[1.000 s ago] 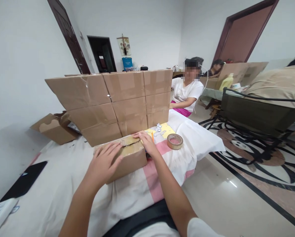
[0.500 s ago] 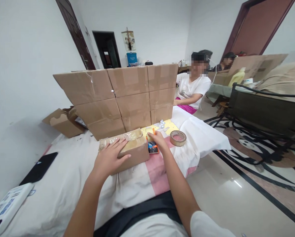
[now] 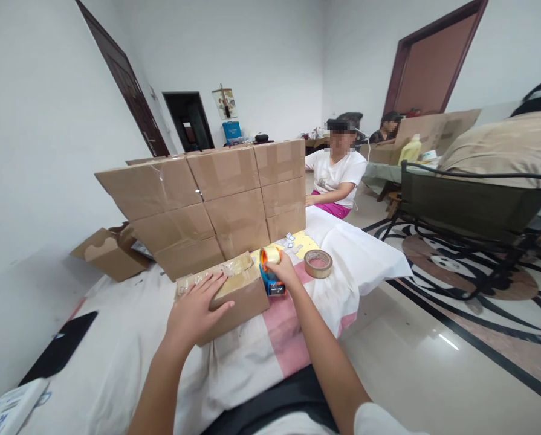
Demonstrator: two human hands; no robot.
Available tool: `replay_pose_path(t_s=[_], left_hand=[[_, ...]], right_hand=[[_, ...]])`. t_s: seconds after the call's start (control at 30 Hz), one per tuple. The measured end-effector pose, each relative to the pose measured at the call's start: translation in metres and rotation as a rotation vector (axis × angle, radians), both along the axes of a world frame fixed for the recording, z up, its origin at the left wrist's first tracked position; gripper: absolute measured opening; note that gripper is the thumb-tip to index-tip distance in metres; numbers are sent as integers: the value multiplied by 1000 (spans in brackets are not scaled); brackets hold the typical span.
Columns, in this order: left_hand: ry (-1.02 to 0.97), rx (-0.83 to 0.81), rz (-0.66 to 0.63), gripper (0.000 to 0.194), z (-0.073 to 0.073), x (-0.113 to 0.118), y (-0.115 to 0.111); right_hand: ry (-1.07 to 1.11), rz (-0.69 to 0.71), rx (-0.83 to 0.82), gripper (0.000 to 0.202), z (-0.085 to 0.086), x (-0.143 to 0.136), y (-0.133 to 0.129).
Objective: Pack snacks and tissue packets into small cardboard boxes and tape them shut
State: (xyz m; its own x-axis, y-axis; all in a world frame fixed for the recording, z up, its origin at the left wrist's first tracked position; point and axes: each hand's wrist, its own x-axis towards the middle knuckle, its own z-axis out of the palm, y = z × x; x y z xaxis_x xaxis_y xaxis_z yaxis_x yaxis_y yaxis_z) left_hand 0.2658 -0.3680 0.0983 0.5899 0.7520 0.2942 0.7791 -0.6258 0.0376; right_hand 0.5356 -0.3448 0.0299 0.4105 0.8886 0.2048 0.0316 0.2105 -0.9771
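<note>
A brown cardboard box [image 3: 240, 302] lies on the cloth-covered table before me, clear tape along its top. My left hand [image 3: 202, 302] rests flat on the box top, its fingers spread. At the box's right end, my right hand [image 3: 283, 270] is closed around a tape dispenser [image 3: 270, 284] with blue and orange parts and a yellowish roll. To the right of that hand a loose roll of brown tape [image 3: 318, 264] lies on the cloth. The dispenser is partly covered by my fingers.
Stacked cardboard boxes [image 3: 229, 199] form a wall behind the small box. An open carton [image 3: 111, 251] stands at the left, with a black flat item [image 3: 59, 347] nearer me. A person in a white shirt [image 3: 338, 175] sits beyond the table; a folding chair [image 3: 469, 205] stands at right.
The view has shifted, so the scene sits lower and further left. The dispenser in my right hand has turned, showing more of its roll. My left hand stays on the box.
</note>
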Motion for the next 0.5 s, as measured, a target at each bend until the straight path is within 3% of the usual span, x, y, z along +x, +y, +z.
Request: replay_pose_path(t_s=[0.17, 0.27, 0.37, 0.5], left_hand=[[-72, 176, -47, 62, -2, -1, -2], [-193, 283, -147, 58, 2, 12, -9], [-356, 181, -281, 57, 8, 39, -18], [-539, -52, -463, 63, 10, 83, -25]], right_hand=[[139, 88, 108, 44, 27, 5, -42], [179, 203, 128, 52, 46, 12, -76], [145, 341, 141, 50, 64, 18, -106], [146, 380, 214, 55, 82, 21, -133]])
